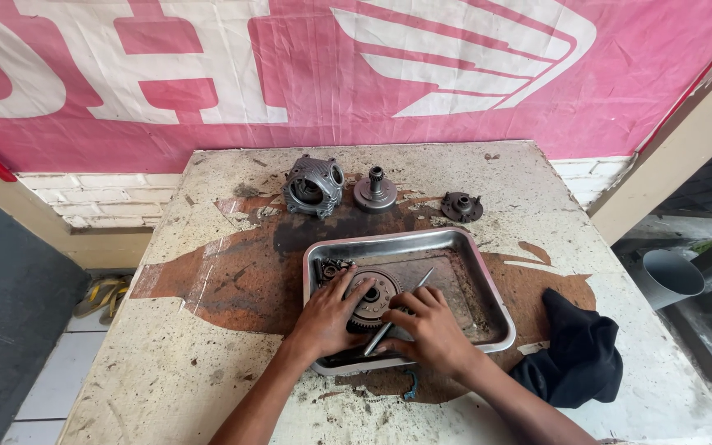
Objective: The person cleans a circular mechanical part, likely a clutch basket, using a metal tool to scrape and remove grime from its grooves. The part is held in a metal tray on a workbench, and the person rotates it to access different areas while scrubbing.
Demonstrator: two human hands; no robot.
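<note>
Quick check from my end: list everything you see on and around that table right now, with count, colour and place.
Metal tray: one, silver, table centre.
Toothed gear: one, dark grey, in the tray under the hands.
Slim tool: one, silver, in the right hand.
Round housing: one, grey, far left of table.
Hub with shaft: one, grey, far middle.
Small flange: one, dark, far right.
Cloth: one, black, right of tray.
Table: one, worn white and rust.
Banner: one, pink and white, behind.
Sandals: yellowish, floor left.
Left hand: on the gear.
Right hand: holding the tool.
</note>
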